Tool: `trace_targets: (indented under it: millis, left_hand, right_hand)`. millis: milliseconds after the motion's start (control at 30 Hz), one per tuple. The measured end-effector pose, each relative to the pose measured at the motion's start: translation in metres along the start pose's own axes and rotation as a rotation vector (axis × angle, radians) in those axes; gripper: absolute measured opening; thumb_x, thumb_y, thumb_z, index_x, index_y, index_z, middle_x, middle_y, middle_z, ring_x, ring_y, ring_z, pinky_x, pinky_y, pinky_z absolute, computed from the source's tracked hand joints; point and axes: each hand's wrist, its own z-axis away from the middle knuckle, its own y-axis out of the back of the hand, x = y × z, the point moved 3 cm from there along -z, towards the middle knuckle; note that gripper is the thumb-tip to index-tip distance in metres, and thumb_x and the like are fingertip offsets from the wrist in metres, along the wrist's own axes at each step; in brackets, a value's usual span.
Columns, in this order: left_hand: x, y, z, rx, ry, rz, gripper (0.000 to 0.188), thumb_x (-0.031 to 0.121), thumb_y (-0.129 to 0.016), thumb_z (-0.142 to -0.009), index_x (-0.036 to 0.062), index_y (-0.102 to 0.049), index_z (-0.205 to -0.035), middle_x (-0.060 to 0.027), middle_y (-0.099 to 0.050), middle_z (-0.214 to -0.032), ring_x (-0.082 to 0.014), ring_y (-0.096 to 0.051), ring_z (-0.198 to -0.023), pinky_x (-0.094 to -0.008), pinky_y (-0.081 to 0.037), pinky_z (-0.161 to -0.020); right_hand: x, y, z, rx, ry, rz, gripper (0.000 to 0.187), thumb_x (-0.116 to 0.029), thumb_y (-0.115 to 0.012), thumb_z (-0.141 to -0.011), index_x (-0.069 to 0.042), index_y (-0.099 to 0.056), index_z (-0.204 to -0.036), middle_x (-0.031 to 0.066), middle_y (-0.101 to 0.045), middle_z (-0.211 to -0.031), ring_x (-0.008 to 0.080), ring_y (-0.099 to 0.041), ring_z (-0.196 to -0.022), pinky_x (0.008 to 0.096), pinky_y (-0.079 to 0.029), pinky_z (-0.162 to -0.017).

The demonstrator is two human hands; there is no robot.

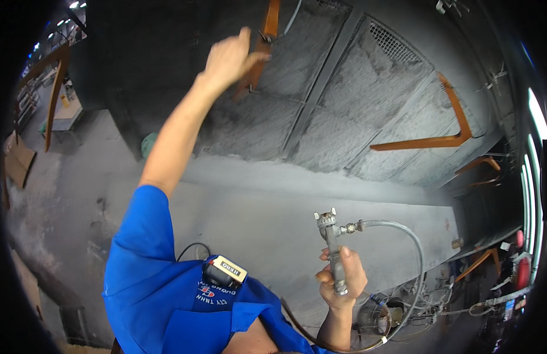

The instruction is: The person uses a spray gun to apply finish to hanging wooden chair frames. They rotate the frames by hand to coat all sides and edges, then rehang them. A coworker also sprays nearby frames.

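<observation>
My right hand [348,276] is wrapped around the grip of a metal spray gun [331,231], its nozzle end pointing away from me. A grey hose [416,251] joins the gun at its side fitting and curves down to the right. Stretched far up and forward, my left hand [229,59] has its fingers apart beside a hanging brown wooden part [272,17]. That part hangs by a metal hook; its lower portion lies partly behind my fingers. Whether the fingers touch the wood I cannot tell. Nothing shows held in them.
Ahead stands a dark, dust-coated booth wall with a grille [394,42]. Angled brown wooden parts hang at the right [427,143] and at the left [60,88]. A pot [380,318] with tangled hoses sits at the lower right. Cardboard [18,159] leans at the left.
</observation>
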Motion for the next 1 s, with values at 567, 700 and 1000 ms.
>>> trace_targets:
  millis: [567, 700, 1000]
  left_hand:
    - [0.106, 0.066, -0.049, -0.149, -0.589, -0.131, 0.022, 0.02, -0.064, -0.094, 0.0, -0.07, -0.088, -0.0235, -0.068, -0.077, -0.0416, -0.07, -0.077, -0.0489, -0.055, -0.071]
    - [0.117, 0.061, -0.062, -0.182, -0.669, -0.303, 0.017, 0.021, -0.068, -0.09, 0.006, -0.074, -0.09, -0.0161, -0.07, -0.084, -0.0328, -0.07, -0.086, -0.0435, -0.056, -0.074]
    - [0.127, -0.008, -0.094, -0.184, -0.712, -0.107, 0.02, 0.024, -0.073, -0.085, 0.011, -0.075, -0.099, -0.0107, -0.072, -0.093, -0.0314, -0.068, -0.094, -0.0442, -0.055, -0.079]
  right_hand:
    - [0.057, -0.18, 0.082, -0.564, -0.112, -0.499, 0.064, -0.033, -0.077, -0.089, -0.031, -0.053, -0.149, 0.0065, -0.066, -0.088, 0.0253, -0.064, -0.066, 0.0397, -0.055, -0.06]
    - [0.054, -0.14, 0.074, -0.447, -0.116, -0.543, 0.068, -0.033, -0.079, -0.088, -0.024, -0.053, -0.149, 0.0076, -0.07, -0.094, 0.0249, -0.068, -0.072, 0.0363, -0.056, -0.063]
    - [0.032, 0.075, 0.101, 0.533, -0.227, -0.523, 0.073, -0.057, -0.067, -0.091, -0.006, -0.054, -0.142, 0.02, -0.072, -0.088, 0.0221, -0.071, -0.07, 0.031, -0.058, -0.057]
